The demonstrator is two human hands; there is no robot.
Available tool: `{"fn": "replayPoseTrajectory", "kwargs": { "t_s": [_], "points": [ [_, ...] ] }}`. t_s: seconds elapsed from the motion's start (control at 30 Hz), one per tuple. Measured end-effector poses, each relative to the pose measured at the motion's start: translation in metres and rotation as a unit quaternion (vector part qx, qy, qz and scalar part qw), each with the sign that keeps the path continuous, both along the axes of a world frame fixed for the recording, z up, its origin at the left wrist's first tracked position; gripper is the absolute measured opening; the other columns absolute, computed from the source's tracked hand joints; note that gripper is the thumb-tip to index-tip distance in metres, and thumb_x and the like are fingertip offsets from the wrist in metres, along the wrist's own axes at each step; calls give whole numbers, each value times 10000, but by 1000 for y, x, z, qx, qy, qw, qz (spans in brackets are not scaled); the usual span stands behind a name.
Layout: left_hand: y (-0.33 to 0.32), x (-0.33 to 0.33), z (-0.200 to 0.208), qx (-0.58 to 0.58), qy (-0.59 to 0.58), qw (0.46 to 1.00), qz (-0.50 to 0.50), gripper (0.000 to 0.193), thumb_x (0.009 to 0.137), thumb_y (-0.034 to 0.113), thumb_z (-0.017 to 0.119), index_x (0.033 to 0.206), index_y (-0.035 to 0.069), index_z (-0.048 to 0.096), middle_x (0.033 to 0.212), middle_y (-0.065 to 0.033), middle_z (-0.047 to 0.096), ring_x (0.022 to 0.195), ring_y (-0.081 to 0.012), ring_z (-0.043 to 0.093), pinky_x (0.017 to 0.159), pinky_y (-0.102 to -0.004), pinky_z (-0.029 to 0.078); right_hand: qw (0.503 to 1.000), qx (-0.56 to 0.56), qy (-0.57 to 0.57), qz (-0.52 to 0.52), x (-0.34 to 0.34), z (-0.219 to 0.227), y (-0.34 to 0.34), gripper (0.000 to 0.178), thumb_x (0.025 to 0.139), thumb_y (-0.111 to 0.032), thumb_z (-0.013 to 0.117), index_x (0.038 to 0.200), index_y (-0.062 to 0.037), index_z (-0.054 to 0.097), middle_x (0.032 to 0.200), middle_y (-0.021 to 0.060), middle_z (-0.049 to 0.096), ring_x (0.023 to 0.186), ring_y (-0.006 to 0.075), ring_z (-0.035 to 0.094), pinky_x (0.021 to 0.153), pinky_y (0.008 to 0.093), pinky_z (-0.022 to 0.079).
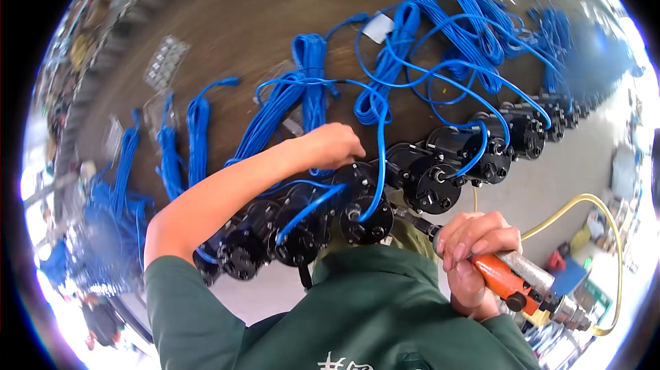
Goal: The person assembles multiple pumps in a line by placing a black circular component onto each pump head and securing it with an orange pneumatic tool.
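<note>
In my right hand (474,250) is an orange-and-silver air screwdriver (502,281), its fingers wrapped round the barrel. The tool's bit points left, right beside the round end plate of a black cylindrical unit (368,222) at the table's near edge. From that plate a blue cable (381,157) rises and loops away over the table. My left hand (333,145) rests at the far end of the same unit with its fingers curled down. What those fingers grip, if anything, is hidden. Next to it on the right stands another black unit (430,181).
More black units line the near edge on both sides. Bundles of blue cable (313,54) lie across the brown table (227,19). A yellow hose (608,215) curves from the tool round the right side. Clear plastic packs (165,61) and a white slip (378,28) lie among the cables.
</note>
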State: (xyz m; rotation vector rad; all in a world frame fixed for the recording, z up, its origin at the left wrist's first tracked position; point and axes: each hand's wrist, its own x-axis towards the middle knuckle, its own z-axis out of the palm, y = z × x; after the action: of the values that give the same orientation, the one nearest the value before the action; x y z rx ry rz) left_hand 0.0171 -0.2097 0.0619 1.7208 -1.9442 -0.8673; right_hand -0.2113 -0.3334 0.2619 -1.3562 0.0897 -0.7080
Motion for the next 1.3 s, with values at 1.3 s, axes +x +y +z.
{"fn": "replayPoseTrajectory", "kwargs": {
  "t_s": [1.3],
  "points": [
    [40,-19,-63,-113,51,992,28,73,765,94,695,832,68,707,898,-106,678,972,-323,616,834,-415,504,989,-89,118,-14,64,-40,43,340,832,-80,717,1108,-19,528,868,118,555,592,169,555,563,323,506]
  ]
}}
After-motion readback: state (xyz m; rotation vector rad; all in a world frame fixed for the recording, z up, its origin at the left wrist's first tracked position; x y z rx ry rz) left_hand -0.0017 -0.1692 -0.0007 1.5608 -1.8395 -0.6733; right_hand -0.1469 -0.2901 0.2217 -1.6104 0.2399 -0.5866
